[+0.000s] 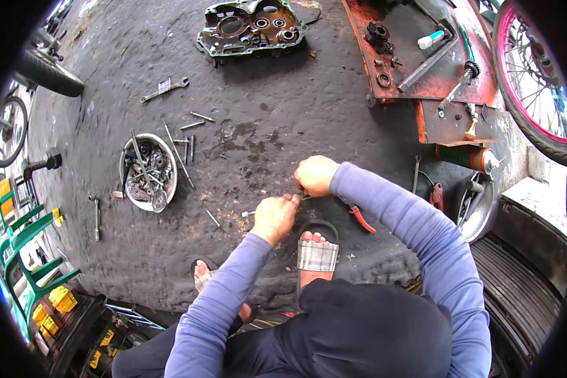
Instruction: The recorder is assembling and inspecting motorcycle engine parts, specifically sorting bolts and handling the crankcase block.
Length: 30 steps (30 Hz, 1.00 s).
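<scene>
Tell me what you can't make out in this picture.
All in the head view:
Thin piece: mostly covered by the left grip.
Right grip: anything it holds is hidden by its own knuckles.
Small parts in the white bowl: most too small and heaped to name.
Pink-rimmed wheel: right side cut off by the dark lens edge.
Left foot: middle hidden behind the left sleeve.

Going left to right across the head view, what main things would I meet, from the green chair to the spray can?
Green chair, socket wrench, bowl, left hand, right hand, red-handled tool, spray can.
</scene>
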Tool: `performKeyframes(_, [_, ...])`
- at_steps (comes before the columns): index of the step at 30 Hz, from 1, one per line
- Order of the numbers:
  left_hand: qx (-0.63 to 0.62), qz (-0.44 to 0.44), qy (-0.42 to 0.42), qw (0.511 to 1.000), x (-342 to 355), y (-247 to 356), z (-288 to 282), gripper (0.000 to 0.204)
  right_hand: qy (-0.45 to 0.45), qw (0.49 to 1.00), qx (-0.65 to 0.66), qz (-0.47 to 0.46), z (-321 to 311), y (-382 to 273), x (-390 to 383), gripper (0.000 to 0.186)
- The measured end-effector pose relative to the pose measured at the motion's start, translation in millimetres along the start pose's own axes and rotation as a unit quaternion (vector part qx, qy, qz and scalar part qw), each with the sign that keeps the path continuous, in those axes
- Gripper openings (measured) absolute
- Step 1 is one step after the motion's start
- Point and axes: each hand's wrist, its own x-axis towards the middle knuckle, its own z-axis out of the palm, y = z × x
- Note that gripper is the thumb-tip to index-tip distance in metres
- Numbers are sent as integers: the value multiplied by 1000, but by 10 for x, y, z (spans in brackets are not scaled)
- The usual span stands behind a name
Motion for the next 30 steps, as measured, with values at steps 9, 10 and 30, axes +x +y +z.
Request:
performKeyframes(9, [-164,-129,-10,978,-188,123,142,16,214,966,11,143,683,-666,-438,15])
performKeyframes(10, [-237,-149,21,960,-189,150,185,18,238,955,24,178,785,-710,-509,15])
performKeyframes(30, [-739,-348,38,576,-229,646,666,19,477,614,490,395,1442,-987,-410,11])
